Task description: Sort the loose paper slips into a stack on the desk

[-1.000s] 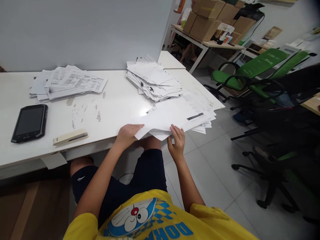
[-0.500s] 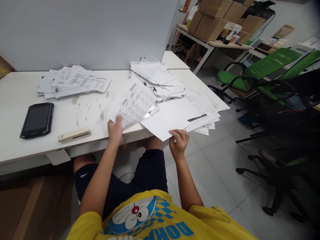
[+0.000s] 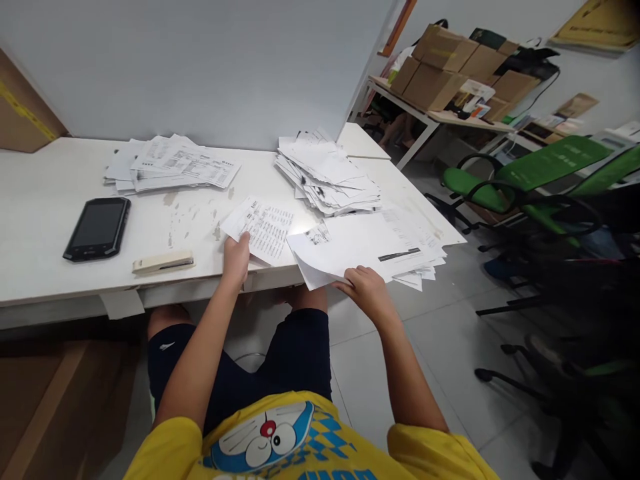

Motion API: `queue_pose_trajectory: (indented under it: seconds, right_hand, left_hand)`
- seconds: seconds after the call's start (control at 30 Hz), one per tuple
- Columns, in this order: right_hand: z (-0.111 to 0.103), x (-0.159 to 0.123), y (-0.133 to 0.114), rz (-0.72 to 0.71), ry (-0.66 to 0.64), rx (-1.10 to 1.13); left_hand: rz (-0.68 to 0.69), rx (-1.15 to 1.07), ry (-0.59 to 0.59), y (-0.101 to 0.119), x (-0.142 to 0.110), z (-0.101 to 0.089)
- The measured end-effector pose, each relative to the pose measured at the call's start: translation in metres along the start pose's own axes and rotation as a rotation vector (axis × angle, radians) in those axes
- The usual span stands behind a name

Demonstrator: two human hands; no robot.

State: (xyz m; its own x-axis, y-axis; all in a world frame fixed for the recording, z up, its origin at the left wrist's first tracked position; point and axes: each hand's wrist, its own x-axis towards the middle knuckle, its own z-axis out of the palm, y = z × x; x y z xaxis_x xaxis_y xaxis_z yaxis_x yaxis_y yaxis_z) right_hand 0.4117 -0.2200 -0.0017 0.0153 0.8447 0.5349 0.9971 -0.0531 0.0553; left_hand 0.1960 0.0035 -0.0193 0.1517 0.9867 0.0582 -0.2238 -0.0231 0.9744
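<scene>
My left hand (image 3: 237, 259) is closed on the left edge of a printed sheet (image 3: 265, 230), thumb on top, just over the desk's front part. My right hand (image 3: 367, 290) pinches the front edge of a mostly blank white sheet (image 3: 350, 247), whose near left corner curls up past the desk edge. Beneath that sheet a fanned pile of papers (image 3: 425, 260) sticks out over the desk's right side. Behind it is a thick, uneven stack of papers (image 3: 330, 173). Another stack of printed forms (image 3: 175, 163) lies at the back left.
On the white desk (image 3: 30, 280) lie a black handheld device (image 3: 99, 229) and a cream stapler (image 3: 164, 263). A grey partition (image 3: 200, 73) stands behind. Green chairs (image 3: 540, 167) are at right; cardboard boxes (image 3: 435, 67) fill a far table, with a person partly hidden behind.
My left hand has moved left off the white sheet and now holds a printed sheet apart from the pile. My right hand still grips the white sheet, its corner now curled. The view has shifted.
</scene>
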Motion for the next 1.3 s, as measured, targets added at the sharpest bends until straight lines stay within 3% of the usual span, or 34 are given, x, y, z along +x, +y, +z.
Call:
queue_pose_trajectory:
  seconds: [0.1, 0.17, 0.23, 0.3, 0.37, 0.47, 0.53, 0.63, 0.77, 0.87, 0.97, 1.1, 1.3]
  right_hand:
    - [-0.013, -0.004, -0.001, -0.019, 0.11, 0.046]
    - [-0.022, -0.009, -0.004, 0.053, 0.276, 0.124]
    - [-0.029, -0.011, -0.008, 0.261, 0.559, 0.264]
    - [-0.036, -0.008, -0.015, 0.573, 0.839, 0.503]
    - [-0.04, 0.0, -0.023, 0.837, 0.931, 0.819]
    - [-0.035, 0.013, -0.044, 1.023, 0.716, 1.238]
    - [-0.026, 0.014, -0.065, 1.123, 0.533, 1.394]
    - [-0.01, 0.006, -0.102, 1.211, 0.357, 1.455]
    - [-0.001, -0.002, -0.135, 1.096, 0.138, 1.371]
    - [0.001, 0.001, -0.138, 0.962, -0.099, 1.233]
    - [0.002, 0.006, -0.128, 0.83, -0.247, 1.106]
    - [0.003, 0.012, -0.113, 0.718, -0.298, 1.027]
    - [-0.006, 0.023, -0.11, 0.635, -0.31, 0.941]
  left_hand:
    - [-0.077, -0.085, -0.004, 0.011, -0.007, -0.003]
    - [-0.093, -0.123, 0.01, 0.017, -0.02, -0.011]
    - [-0.086, -0.132, 0.063, 0.02, -0.04, -0.024]
    - [-0.094, -0.128, 0.117, 0.02, -0.065, -0.039]
    - [-0.156, -0.121, 0.141, 0.018, -0.089, -0.053]
    - [-0.296, -0.141, 0.164, 0.015, -0.117, -0.066]
    - [-0.353, -0.191, 0.174, 0.015, -0.127, -0.068]
    - [-0.371, -0.318, 0.182, 0.015, -0.137, -0.063]
    - [-0.311, -0.392, 0.168, 0.018, -0.148, -0.059]
    - [-0.315, -0.308, 0.158, 0.018, -0.157, -0.06]
    - [-0.331, -0.266, 0.128, 0.017, -0.161, -0.063]
    - [-0.327, -0.327, 0.118, 0.015, -0.16, -0.072]
    - [-0.371, -0.212, 0.1, 0.014, -0.159, -0.08]
